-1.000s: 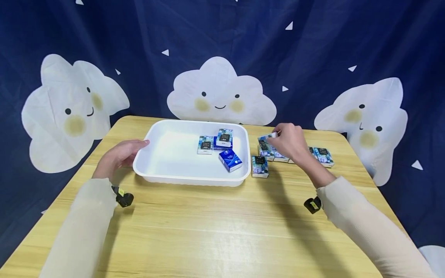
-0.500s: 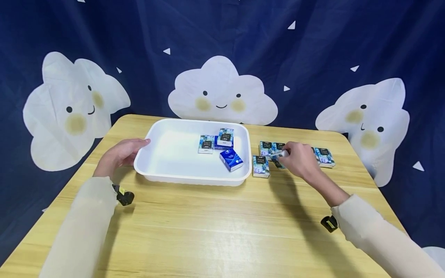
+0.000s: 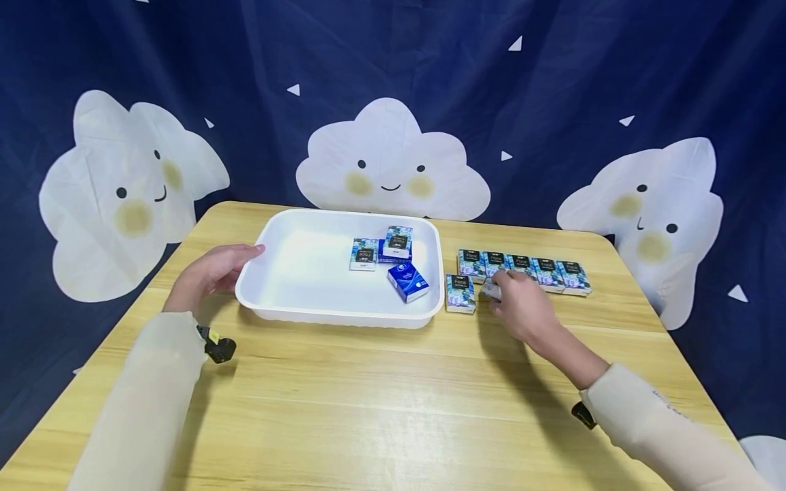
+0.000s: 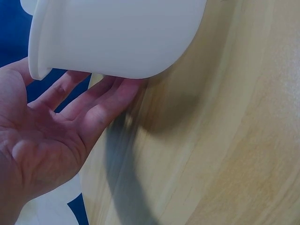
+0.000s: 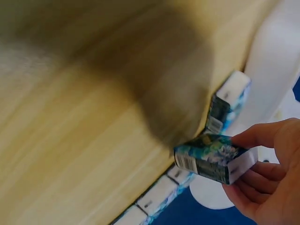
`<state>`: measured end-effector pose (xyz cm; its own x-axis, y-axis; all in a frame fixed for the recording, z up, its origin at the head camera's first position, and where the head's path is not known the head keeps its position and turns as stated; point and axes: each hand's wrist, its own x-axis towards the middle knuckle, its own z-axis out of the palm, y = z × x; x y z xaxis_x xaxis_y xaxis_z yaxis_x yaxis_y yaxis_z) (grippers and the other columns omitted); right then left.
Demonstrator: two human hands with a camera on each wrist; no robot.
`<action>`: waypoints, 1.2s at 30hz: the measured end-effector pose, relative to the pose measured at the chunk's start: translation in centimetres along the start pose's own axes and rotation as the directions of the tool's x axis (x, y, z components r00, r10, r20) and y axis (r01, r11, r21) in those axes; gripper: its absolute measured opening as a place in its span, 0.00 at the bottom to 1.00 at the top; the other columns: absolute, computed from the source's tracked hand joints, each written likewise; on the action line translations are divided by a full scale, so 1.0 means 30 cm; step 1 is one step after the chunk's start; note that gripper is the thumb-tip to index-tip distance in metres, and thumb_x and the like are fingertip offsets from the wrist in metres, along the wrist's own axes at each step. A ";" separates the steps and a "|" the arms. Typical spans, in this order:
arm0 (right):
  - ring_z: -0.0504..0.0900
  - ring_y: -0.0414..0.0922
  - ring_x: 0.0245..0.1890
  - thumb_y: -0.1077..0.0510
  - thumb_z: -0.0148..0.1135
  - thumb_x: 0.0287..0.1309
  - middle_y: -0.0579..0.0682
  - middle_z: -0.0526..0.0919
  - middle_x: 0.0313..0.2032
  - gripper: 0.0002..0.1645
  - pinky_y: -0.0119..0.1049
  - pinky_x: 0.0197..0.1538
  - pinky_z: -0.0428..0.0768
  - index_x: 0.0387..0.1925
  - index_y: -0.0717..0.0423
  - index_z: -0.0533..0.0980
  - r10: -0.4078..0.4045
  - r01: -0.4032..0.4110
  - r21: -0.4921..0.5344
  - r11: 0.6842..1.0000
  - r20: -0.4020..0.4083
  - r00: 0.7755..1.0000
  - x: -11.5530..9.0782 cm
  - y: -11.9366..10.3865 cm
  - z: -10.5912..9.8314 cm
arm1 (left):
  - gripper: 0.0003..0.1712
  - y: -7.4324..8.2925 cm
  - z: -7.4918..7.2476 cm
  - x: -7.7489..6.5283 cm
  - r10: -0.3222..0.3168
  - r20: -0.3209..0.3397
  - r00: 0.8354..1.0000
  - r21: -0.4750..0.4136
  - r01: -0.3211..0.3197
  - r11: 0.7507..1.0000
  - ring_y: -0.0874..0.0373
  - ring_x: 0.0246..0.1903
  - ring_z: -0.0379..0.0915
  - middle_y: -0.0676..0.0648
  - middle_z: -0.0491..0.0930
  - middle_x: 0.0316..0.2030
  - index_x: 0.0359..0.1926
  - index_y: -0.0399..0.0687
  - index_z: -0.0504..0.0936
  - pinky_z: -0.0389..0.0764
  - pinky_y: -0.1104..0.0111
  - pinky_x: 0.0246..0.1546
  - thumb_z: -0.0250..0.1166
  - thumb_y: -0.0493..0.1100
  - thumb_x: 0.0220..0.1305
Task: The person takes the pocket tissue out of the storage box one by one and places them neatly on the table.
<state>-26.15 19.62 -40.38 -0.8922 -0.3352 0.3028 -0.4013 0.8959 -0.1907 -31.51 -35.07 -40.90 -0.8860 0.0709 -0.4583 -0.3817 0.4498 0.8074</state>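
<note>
My left hand (image 3: pixel 217 267) holds the left side of a white plastic tray (image 3: pixel 331 317), the thumb over its rim and the other fingers by its underside (image 4: pixel 117 76). Between thumb and fingers, my right hand (image 3: pixel 525 307) pinches a small floral tissue pack (image 5: pixel 211 157), tilted just above the table. A single pack (image 3: pixel 460 293) marked "Face" lies beside the tray's right wall, left of that hand. Behind the hand runs a row of similar packs (image 3: pixel 572 278), partly covered by it.
Inside the tray, at its right side, lie two floral packs (image 3: pixel 364 254) and two blue packs (image 3: pixel 408 282), one floral pack resting on a blue one. The wooden table (image 3: pixel 368 395) extends toward me. A dark blue cloud-print curtain (image 3: pixel 528 88) hangs behind it.
My right hand has lifted a floral pack off the row's left end and brought it toward me, to the front of the row. The left hand and tray have stayed in place.
</note>
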 end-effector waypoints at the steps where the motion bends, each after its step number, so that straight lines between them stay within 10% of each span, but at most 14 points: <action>1: 0.83 0.58 0.32 0.68 0.69 0.48 0.64 0.83 0.36 0.16 0.50 0.32 0.84 0.41 0.66 0.79 -0.015 0.015 -0.011 1.000 -0.003 1.000 -0.005 -0.005 0.009 | 0.51 -0.001 -0.001 0.000 0.000 0.001 1.000 -0.002 0.000 1.000 0.61 0.41 0.85 0.44 0.82 0.54 0.80 0.40 0.50 0.85 0.64 0.46 0.52 0.69 0.73; 14: 0.82 0.62 0.42 0.72 0.71 0.41 0.64 0.84 0.41 0.23 0.55 0.42 0.84 0.45 0.63 0.79 -0.026 0.023 0.034 0.999 0.078 0.997 -0.030 -0.033 0.047 | 0.51 -0.002 0.000 -0.005 0.013 0.004 1.000 -0.007 -0.013 1.000 0.62 0.41 0.84 0.48 0.84 0.50 0.79 0.39 0.50 0.85 0.64 0.45 0.53 0.69 0.73; 24: 0.84 0.57 0.38 0.62 0.67 0.57 0.62 0.85 0.39 0.14 0.54 0.42 0.82 0.44 0.64 0.80 0.041 -0.057 0.114 0.992 0.137 0.990 -0.026 -0.022 0.027 | 0.50 0.000 0.001 -0.006 0.018 -0.002 1.000 -0.002 -0.018 1.000 0.62 0.40 0.85 0.51 0.85 0.46 0.79 0.39 0.52 0.85 0.65 0.44 0.53 0.69 0.73; 36: 0.75 0.49 0.25 0.52 0.65 0.67 0.57 0.79 0.28 0.27 0.44 0.31 0.73 0.52 0.72 0.73 0.194 -0.215 0.039 0.976 0.300 0.934 -0.010 0.009 -0.016 | 0.51 -0.003 0.001 -0.002 0.003 -0.010 1.000 0.034 -0.003 0.999 0.62 0.42 0.84 0.40 0.79 0.60 0.80 0.41 0.51 0.84 0.67 0.45 0.51 0.71 0.72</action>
<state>-25.87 20.10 -40.09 -0.9734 -0.2264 -0.0347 -0.2073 0.9351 -0.2874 -31.40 -35.10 -40.97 -0.8899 0.0634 -0.4518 -0.3698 0.4796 0.7957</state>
